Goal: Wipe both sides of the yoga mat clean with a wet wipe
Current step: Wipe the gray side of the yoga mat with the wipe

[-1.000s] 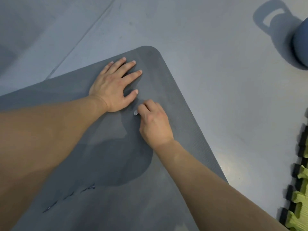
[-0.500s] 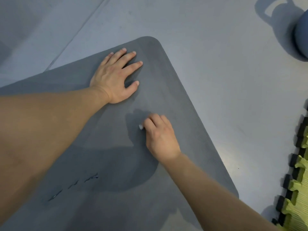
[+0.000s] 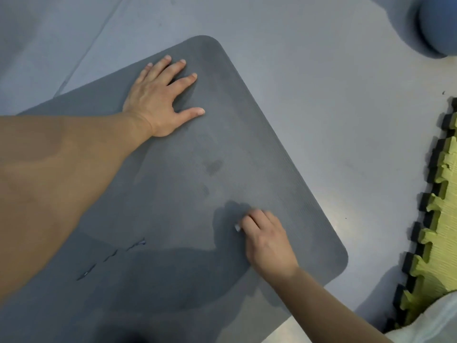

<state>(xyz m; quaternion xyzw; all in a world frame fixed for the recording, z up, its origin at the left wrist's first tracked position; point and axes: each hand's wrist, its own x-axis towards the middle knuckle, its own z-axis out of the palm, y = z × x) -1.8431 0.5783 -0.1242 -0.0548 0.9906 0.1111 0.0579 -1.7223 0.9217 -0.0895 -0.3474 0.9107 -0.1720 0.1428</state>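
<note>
Head view: one yoga mat (image 3: 259,149), one wet wipe (image 3: 237,228), two hands.

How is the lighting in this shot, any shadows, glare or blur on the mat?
Head view: dim, bluish light; the right hand casts a dark shadow leftward on the yoga mat; a pale glare patch lies on the floor beside the mat's edge; the right hand looks slightly motion-blurred, the left hand sharper.

A grey floor (image 3: 309,70) carries the dark yoga mat (image 3: 173,194), green-and-black puzzle tiles (image 3: 442,194) and a blue ball (image 3: 437,23).
</note>
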